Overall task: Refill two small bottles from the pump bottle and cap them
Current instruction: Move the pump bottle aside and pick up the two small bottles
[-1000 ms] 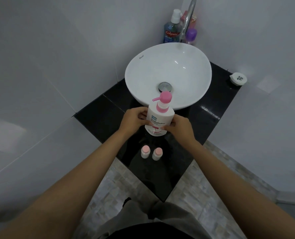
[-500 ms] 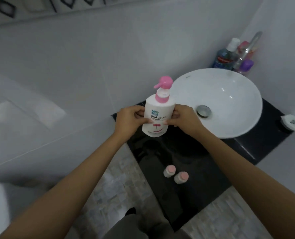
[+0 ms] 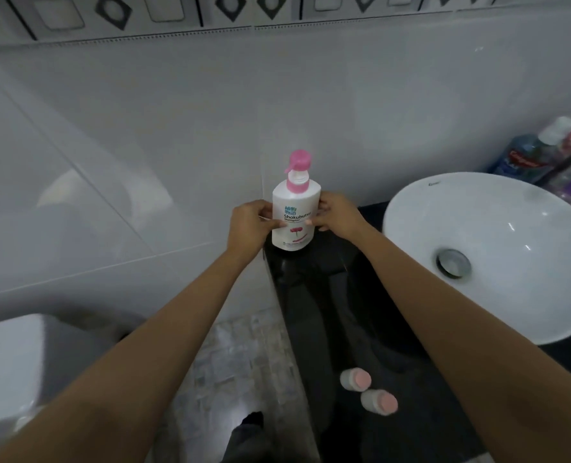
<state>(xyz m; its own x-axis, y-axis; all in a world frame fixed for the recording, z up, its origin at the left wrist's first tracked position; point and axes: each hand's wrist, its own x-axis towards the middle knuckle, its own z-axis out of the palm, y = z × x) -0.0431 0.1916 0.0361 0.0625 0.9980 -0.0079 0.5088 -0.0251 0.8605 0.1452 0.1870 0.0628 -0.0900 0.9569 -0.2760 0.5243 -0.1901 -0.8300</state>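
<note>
Two hands [image 3: 249,225] [image 3: 339,215] covering pump bottle [image 3: 296,208] sides

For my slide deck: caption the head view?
Both hands, left hand and right hand, hold the pump bottle upright beside the sink.

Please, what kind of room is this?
Most likely a home bathroom: a white basin sits on a black counter, the walls are tiled, and toiletry bottles stand behind the basin.

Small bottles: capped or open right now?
Capped: both small bottles show pink caps, standing on the black counter.
</note>
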